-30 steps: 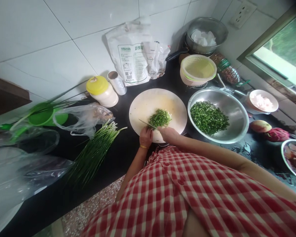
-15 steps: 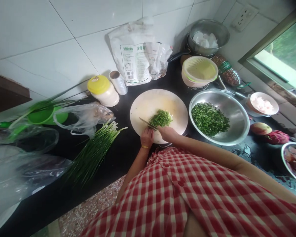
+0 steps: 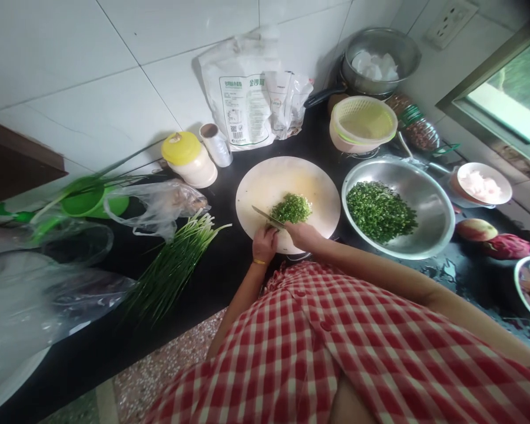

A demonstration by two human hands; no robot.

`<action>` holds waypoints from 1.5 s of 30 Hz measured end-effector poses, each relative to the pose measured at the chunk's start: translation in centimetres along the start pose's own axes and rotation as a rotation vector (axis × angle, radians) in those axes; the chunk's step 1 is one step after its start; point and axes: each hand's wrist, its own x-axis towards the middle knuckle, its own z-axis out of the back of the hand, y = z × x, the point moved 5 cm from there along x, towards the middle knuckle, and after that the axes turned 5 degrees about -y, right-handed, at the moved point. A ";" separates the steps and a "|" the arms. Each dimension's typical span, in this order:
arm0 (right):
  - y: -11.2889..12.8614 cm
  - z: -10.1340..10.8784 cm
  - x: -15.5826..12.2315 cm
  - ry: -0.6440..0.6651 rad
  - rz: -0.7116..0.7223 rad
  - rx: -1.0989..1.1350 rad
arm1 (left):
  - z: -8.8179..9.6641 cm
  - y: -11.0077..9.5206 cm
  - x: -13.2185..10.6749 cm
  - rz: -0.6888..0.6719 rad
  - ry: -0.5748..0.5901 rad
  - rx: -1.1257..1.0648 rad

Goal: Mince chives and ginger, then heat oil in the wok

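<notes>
My right hand (image 3: 303,235) grips a kitchen knife (image 3: 265,216), its blade pointing left over a round white cutting board (image 3: 249,188). Just beyond the blade lies a small heap of chopped green chives or scallions (image 3: 293,207). Close against the near side of the blade, my left hand (image 3: 265,244) has its fingers curled down at the board's front edge; what they press on is hidden. Left of the board, a bunch of long uncut green stalks (image 3: 174,268) lies with its white ends toward the board. A steel bowl (image 3: 435,227) to the right holds more chopped greens (image 3: 380,212).
Behind the board stand a yellow-lidded jar (image 3: 189,162), a film roll (image 3: 216,144) and a white printed bag (image 3: 241,100). A colander (image 3: 363,126) is at back right. An apple-like fruit (image 3: 476,229) and dragon fruit (image 3: 507,245) lie right. Plastic bags (image 3: 22,306) cover the left.
The whole view has shifted slightly, so most things sit a little further right. Both hands and the knife stay almost in the same place over the board.
</notes>
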 end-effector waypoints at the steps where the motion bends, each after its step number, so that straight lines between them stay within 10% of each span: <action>1: -0.1 0.0 -0.4 0.001 -0.002 -0.003 | 0.2 -0.1 -0.1 -0.017 0.000 0.004; 45: 1.1 -0.9 0.7 0.010 0.035 0.029 | -0.5 0.5 -1.0 0.063 0.040 0.037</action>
